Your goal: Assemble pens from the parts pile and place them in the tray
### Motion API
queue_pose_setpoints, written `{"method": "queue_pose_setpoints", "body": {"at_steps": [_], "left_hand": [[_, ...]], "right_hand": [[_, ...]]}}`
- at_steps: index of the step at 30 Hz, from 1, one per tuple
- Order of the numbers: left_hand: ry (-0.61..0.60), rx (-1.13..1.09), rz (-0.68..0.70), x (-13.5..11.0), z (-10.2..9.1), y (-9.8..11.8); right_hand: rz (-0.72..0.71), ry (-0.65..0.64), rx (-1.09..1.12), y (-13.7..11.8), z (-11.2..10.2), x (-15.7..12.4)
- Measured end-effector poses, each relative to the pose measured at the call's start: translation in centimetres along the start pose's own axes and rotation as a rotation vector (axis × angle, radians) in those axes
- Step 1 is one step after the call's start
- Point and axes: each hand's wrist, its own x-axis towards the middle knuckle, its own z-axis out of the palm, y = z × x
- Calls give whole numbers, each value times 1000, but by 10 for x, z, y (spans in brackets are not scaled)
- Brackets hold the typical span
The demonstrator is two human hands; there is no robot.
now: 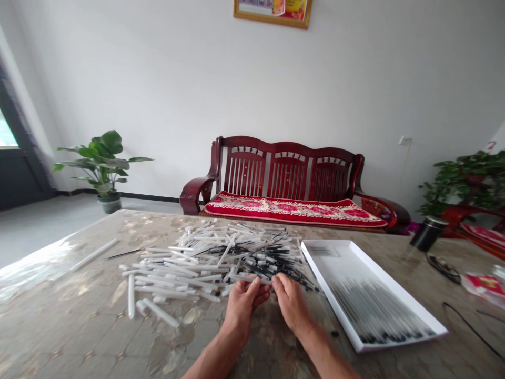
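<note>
Over the near edge of a heap of pen parts, my left hand (pixel 242 304) is closed around a whitish pen barrel (pixel 245 278), with the thumb on top. My right hand (pixel 291 301) pinches at the barrel's right end; whether a small cap or refill sits in those fingers I cannot make out. Many white pen barrels (pixel 173 271) lie loose beyond and left of my hands. Dark pen parts (pixel 272 259) are mixed in just beyond my fingers. To the right, a shallow white tray (pixel 351 263) holds a row of slim pens (pixel 379 310) with black ends towards me.
A small black piece (pixel 335 333) lies beside the tray on the patterned table (pixel 98 337). Further right are a black cylinder (pixel 428 233), cables (pixel 473 329) and a red and white packet (pixel 487 287). A wooden bench (pixel 288 173) and a potted plant (pixel 106 163) stand beyond.
</note>
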Motion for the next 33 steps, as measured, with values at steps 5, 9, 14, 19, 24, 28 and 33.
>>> {"method": "queue_pose_setpoints", "body": {"at_steps": [5,9,14,19,24,28,33], "left_hand": [[21,10,14,0,-1,-1],[12,25,24,0,-1,-2],[17,36,45,0,-1,-1],[-9,47,68,-1,-1,0],[-78,91,105,-7,6,6],[-148,129,7,-9,8,13],[-327,194,-350,-14,4,20]], "right_hand": [[28,-30,27,-2,0,-1],[5,-3,33,-2,1,-1],[75,-38,115,0,3,0],[145,-93,309,-6,4,-1],[361,-155,559,-8,2,0],[341,-127,666,-4,-10,6],[232,-186,576,-3,-23,8]]}}
